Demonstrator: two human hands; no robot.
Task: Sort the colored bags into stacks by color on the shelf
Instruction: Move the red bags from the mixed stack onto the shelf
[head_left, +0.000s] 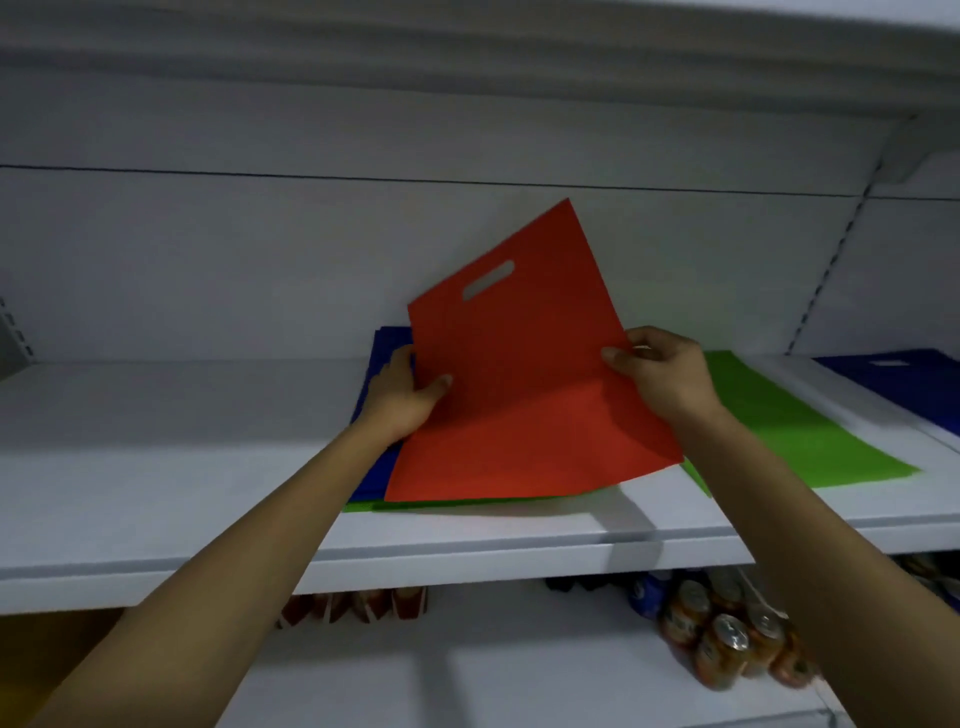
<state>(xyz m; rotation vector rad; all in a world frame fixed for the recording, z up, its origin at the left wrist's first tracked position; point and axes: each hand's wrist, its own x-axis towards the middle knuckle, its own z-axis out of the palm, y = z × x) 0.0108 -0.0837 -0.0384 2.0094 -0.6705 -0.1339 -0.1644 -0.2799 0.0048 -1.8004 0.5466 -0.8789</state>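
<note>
A person's two bare hands hold a red bag (519, 374) over a white shelf (156, 467), seen from a head-worn camera. The left hand (400, 397) grips the bag's edge at nine o'clock, with the thumb laid across the front face and the fingers out of sight behind it. The right hand (665, 374) pinches the opposite edge at three o'clock, thumb in front and fingers curled round the back. The bag spans the gap between the two grips. Its upper half tilts up toward the back wall, and the handle cut-out (488, 279) sits near twelve o'clock. Its lower half bends at a crease level with the hands and slopes down toward six o'clock.

The bag's lower edge hangs over a green bag (467, 504) that lies flat on the shelf and shows as a thin strip along that edge. A blue bag (371, 467) lies partly hidden behind the left hand and wrist, at the red bag's eight o'clock. Whether the red bag touches either of them cannot be told.

At three o'clock, beyond the right hand, a second green bag (795, 431) lies flat on the shelf. Further along, at the frame's right edge, lies another blue bag (904, 379).

On the level below, drink cans (727, 639) stand at five o'clock and red cartons (363, 605) at six o'clock.
</note>
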